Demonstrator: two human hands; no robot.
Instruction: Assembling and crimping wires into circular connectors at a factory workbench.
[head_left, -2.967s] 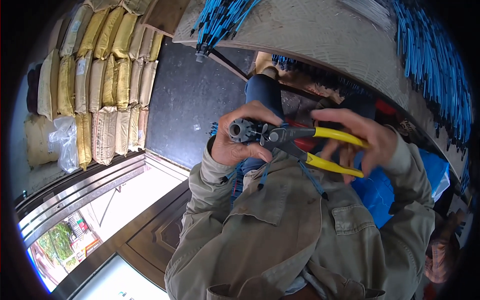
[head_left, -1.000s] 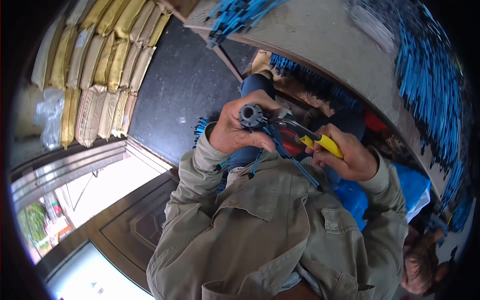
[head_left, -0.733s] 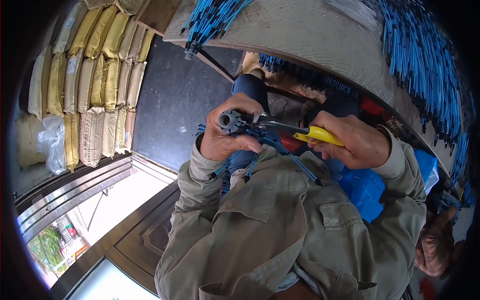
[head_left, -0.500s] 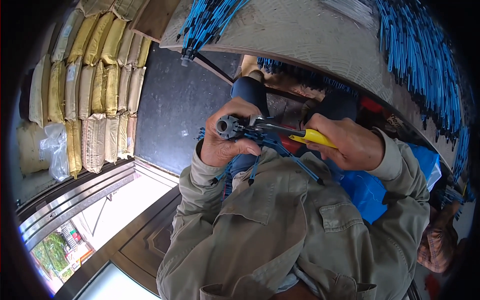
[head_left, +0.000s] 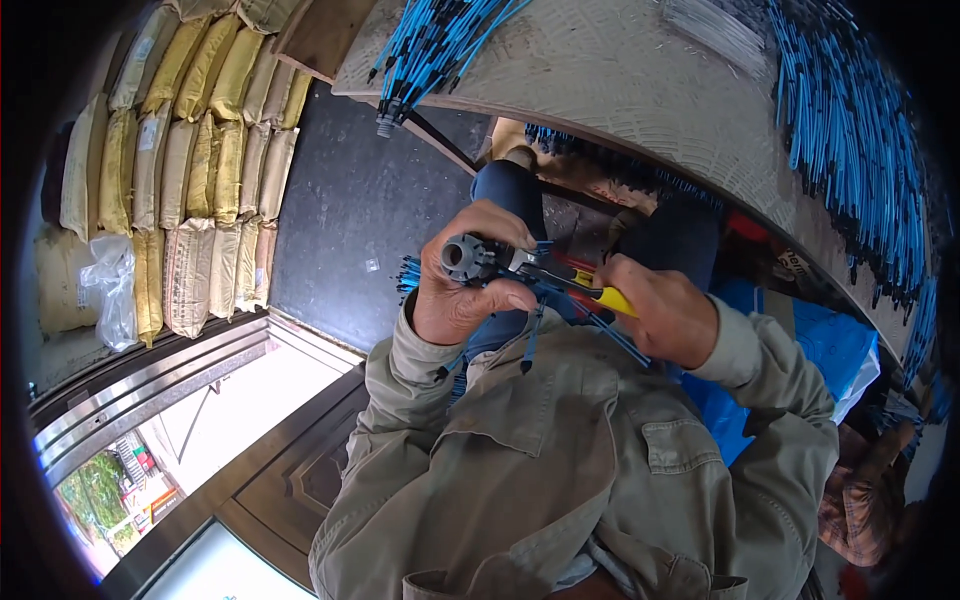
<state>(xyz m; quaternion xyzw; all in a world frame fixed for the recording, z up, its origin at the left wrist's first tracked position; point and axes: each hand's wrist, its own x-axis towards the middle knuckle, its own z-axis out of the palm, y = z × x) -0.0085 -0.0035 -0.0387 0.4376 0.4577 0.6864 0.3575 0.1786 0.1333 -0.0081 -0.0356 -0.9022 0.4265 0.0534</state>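
Over my lap, my left hand (head_left: 463,300) is closed around a dark grey ribbed plastic hub (head_left: 466,257) with a round open end. Thin blue tubes with black tips (head_left: 528,350) stick out from the hub below and beside my fingers. My right hand (head_left: 662,312) grips a pair of pliers (head_left: 612,298) by the yellow handle. The dark metal jaws reach to the hub's side beside my left fingers. Whether they pinch a tube cannot be made out, as fingers and tubes crowd that spot.
A worktable (head_left: 610,75) ahead carries a bunch of blue tubes on a grey hub (head_left: 425,50) and a large pile of blue tubes (head_left: 855,150). Stacked sacks (head_left: 185,190) stand at the left. A blue plastic bag (head_left: 830,345) and another person's sleeve (head_left: 855,510) are at the right.
My right hand has moved left, closer to the hub, and the pliers' handles now sit lower and nearer my left hand. The left hand keeps its hold. The whole view has shifted slightly.
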